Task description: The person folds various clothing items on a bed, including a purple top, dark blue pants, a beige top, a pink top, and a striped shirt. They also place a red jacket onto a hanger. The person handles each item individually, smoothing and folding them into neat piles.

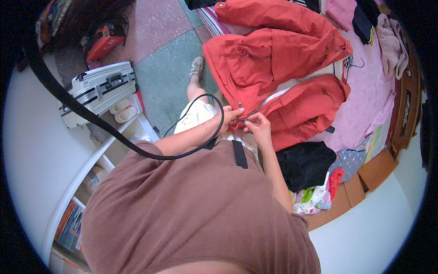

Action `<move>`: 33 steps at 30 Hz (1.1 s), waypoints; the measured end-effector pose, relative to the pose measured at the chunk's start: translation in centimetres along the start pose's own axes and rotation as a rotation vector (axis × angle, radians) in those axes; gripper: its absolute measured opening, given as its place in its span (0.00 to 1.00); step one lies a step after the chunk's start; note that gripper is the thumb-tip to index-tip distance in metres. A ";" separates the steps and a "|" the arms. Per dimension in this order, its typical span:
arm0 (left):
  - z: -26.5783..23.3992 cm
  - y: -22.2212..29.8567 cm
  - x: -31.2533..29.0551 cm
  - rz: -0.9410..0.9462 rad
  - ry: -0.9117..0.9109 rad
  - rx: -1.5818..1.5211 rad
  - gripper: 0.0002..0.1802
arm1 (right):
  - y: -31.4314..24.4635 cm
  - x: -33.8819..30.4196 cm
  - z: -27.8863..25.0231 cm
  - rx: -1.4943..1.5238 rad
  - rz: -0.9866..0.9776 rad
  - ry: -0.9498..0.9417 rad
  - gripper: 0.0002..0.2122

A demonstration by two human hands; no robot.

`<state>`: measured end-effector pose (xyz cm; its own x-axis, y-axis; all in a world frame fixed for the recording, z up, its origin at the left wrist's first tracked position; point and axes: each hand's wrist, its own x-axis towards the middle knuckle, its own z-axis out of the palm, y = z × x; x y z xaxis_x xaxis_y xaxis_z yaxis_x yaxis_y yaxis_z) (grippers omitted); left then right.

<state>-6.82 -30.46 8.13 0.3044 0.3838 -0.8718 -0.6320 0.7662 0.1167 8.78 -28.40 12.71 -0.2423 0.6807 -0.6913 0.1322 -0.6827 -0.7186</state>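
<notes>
A red jacket [246, 64] lies spread across the bed, its bottom hem towards me and its front partly parted over a pale lining. My left hand [232, 114] grips the hem near a round snap button. Close beside it, my right hand [260, 127] pinches the jacket's front edge between thumb and fingers. A small dark piece shows between the fingertips, possibly part of the zipper; its exact form is too small to tell. At the collar end, a thin hanger hook [358, 63] sticks out.
A pink sheet [365, 96] covers the bed. Black folded cloth [303, 164] and colourful clothes [312, 199] lie at right, near cardboard [378, 169]. On the left stand a white suitcase [102, 86], slippers [124, 112] and a shelf [86, 176]. A black cable [91, 116] loops over my left forearm.
</notes>
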 end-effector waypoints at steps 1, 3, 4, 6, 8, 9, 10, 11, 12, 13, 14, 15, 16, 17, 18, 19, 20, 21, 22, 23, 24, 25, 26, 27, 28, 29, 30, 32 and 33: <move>2.0 1.7 -2.3 -0.001 0.018 0.063 0.09 | -0.4 -0.2 0.0 -0.018 -0.020 -0.001 0.04; 1.9 2.2 -2.4 -0.051 -0.062 0.041 0.11 | -1.4 -0.4 0.5 0.036 -0.014 0.027 0.05; 2.0 2.9 -2.5 -0.032 -0.118 0.035 0.10 | -1.7 -0.4 0.5 0.026 -0.044 0.011 0.04; 0.9 2.3 -1.2 -0.047 -0.178 0.058 0.11 | -2.0 -0.7 0.4 0.058 -0.032 0.019 0.04; 1.7 2.8 -1.9 -0.049 -0.159 -0.002 0.10 | -1.8 -0.9 0.3 0.079 -0.030 0.017 0.03; 1.6 3.3 -2.1 -0.057 -0.158 0.070 0.10 | -1.8 -1.1 0.3 0.089 -0.028 0.016 0.03; 1.7 3.4 -2.2 -0.048 -0.174 0.093 0.10 | -1.7 -1.2 0.4 0.110 -0.045 0.025 0.03; 1.8 3.4 -2.2 -0.038 -0.191 0.116 0.09 | -1.5 -1.3 0.5 0.130 -0.062 0.035 0.03; 1.8 3.3 -2.2 -0.025 -0.202 0.136 0.09 | -1.4 -1.4 0.6 0.151 -0.078 0.037 0.03; 1.7 2.7 -1.6 0.010 -0.160 0.130 0.09 | -1.5 -1.5 0.5 0.157 -0.084 0.027 0.03; 1.5 2.6 -1.4 0.003 -0.192 0.152 0.10 | -1.5 -1.6 0.5 0.154 -0.081 0.029 0.03; 1.2 2.9 -1.4 -0.005 -0.222 0.179 0.10 | -1.5 -1.6 0.5 0.156 -0.079 0.034 0.03; 1.1 3.1 -1.5 -0.013 -0.252 0.206 0.11 | -1.4 -1.7 0.5 0.158 -0.077 0.038 0.03; 1.2 2.9 -1.5 -0.007 -0.236 0.174 0.10 | -1.3 -1.7 0.4 0.146 -0.083 0.047 0.03; 2.2 3.1 -2.2 0.001 -0.219 0.142 0.09 | -1.1 -1.7 0.4 0.133 -0.089 0.054 0.03; 2.8 3.2 -2.6 0.009 -0.201 0.109 0.08 | -1.0 -1.8 0.3 0.121 -0.095 0.061 0.03; 2.1 3.1 -2.0 -0.038 -0.213 0.081 0.07 | -1.0 -1.8 0.2 0.134 -0.090 0.078 0.04; 1.1 3.0 -1.0 -0.083 -0.223 0.048 0.07 | -1.2 -1.9 -0.1 0.145 -0.083 0.092 0.04; 0.7 3.2 -0.7 -0.131 -0.236 0.019 0.07 | -1.2 -2.0 -0.4 0.156 -0.077 0.112 0.04; 0.4 3.3 -0.6 -0.159 -0.277 0.017 0.06 | -1.0 -1.8 -0.9 0.155 -0.088 0.111 0.04; -0.2 3.2 -0.3 -0.183 -0.340 -0.047 0.06 | -1.1 -1.5 -1.2 0.162 -0.076 0.103 0.04; -0.9 3.1 0.0 -0.209 -0.405 -0.109 0.06 | -1.1 -1.3 -1.4 0.170 -0.065 0.099 0.04; -1.4 2.8 0.4 -0.235 -0.468 -0.172 0.06 | -1.1 -0.9 -1.6 0.177 -0.053 0.093 0.04; -1.2 2.9 0.1 -0.213 -0.411 -0.143 0.06 | -0.9 -0.4 -1.7 0.132 -0.072 0.034 0.04; -0.9 3.0 -0.2 -0.181 -0.358 -0.108 0.06 | -0.8 0.1 -1.7 0.141 -0.067 0.030 0.04; -0.5 3.1 -0.4 -0.149 -0.306 -0.072 0.06 | -0.6 0.5 -1.5 0.150 -0.062 0.025 0.04; 0.0 3.3 -0.7 -0.116 -0.251 -0.037 0.05 | -0.7 0.9 -1.1 0.161 -0.057 0.017 0.04; 0.7 4.0 -1.2 -0.149 -0.113 -0.001 0.04 | -1.0 1.4 -0.8 0.160 -0.077 0.016 0.05; 0.9 4.1 -1.4 -0.163 -0.045 0.013 0.04 | -1.3 1.5 -0.6 0.165 -0.084 0.008 0.05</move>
<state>-9.23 -27.38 10.22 0.4337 0.2766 -0.8575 -0.5629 0.8264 -0.0181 8.86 -26.33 12.59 -0.2378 0.7391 -0.6303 -0.0478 -0.6570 -0.7524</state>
